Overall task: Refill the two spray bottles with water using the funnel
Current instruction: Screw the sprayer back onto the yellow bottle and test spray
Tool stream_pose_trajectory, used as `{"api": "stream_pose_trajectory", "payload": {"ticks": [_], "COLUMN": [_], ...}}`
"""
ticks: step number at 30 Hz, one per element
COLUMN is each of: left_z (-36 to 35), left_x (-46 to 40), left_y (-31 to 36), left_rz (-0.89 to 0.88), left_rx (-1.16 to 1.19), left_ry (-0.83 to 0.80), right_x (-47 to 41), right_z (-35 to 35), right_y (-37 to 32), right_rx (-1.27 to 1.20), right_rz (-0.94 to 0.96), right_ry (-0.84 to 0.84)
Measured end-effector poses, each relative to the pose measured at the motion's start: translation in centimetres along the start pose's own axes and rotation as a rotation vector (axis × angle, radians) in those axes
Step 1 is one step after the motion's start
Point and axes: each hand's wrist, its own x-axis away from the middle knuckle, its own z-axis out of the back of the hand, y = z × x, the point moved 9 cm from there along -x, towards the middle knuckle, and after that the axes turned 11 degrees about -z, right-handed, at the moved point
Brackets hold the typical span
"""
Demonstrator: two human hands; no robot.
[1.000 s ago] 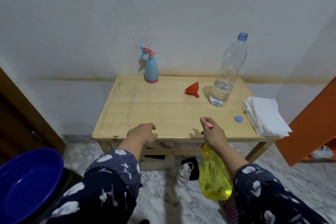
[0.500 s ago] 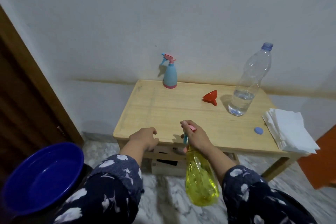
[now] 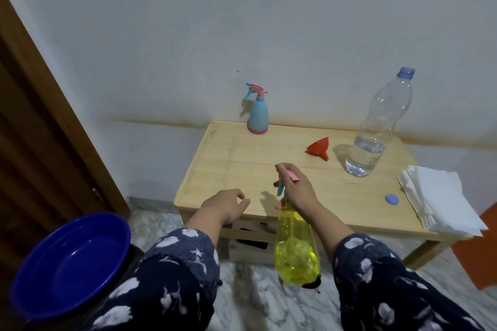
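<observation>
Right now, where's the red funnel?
In the head view, the red funnel lies on its side on the wooden table, toward the back right, just left of the clear water bottle.

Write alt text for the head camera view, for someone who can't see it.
A person's right hand holds a yellow spray bottle by its head at the near edge of a wooden table, left hand open beside it. On the table: blue spray bottle, red funnel, water bottle.

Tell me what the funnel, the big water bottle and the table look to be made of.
Funnel: opaque red, smooth with a slight sheen, likely plastic.
Water bottle: clear, ribbed and see-through, likely thin plastic.
Table: pale with visible grain lines, probably light wood, matte.
</observation>
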Motion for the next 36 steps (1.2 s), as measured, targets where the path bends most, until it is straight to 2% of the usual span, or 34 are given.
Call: {"api": "stream_pose_trajectory", "payload": {"ticks": [6, 10, 13, 17, 22, 24, 28, 31, 36], "left_z": [-0.3, -0.4, 0.5, 3.0, 6.6, 7.3, 7.2, 6.3, 5.7], "left_x": [-2.2, -4.7, -8.1, -13.6, -20.3, -22.8, -27.5, -30.9, -35.2], "left_y": [6.1, 9.4, 10.5, 10.4, 10.8, 10.9, 11.0, 10.9, 9.7], "left_rz": [-0.184, -0.264, -0.287, -0.289, -0.253, -0.234, -0.233, -0.271, -0.306], "left_rx": [0.353, 0.477, 0.553, 0.478, 0.268, 0.207, 0.186, 0.266, 0.323], "left_ry": [-0.008, -0.08, -0.067, 0.066, 0.261, 0.304, 0.327, 0.303, 0.357], "right_x": [-2.4, -5.3, -7.9, -13.1, -19.6, -21.6, -25.6, -28.8, -33.4], "right_z": [3.7, 5.2, 6.0, 6.5, 6.6, 7.1, 8.0, 8.5, 8.0], "right_y": [-4.9, -7.9, -9.5, -9.5, -8.4, -8.1, -8.2, -7.7, -5.8], "right_rx": [-0.184, -0.248, -0.267, -0.18, 0.164, 0.218, 0.2, 0.185, 0.106], "right_rz": [0.083, 0.126, 0.171, 0.076, -0.108, -0.165, -0.179, -0.159, -0.12], "right_ry": [0.075, 0.104, 0.118, 0.163, 0.183, 0.216, 0.248, 0.265, 0.182]}}
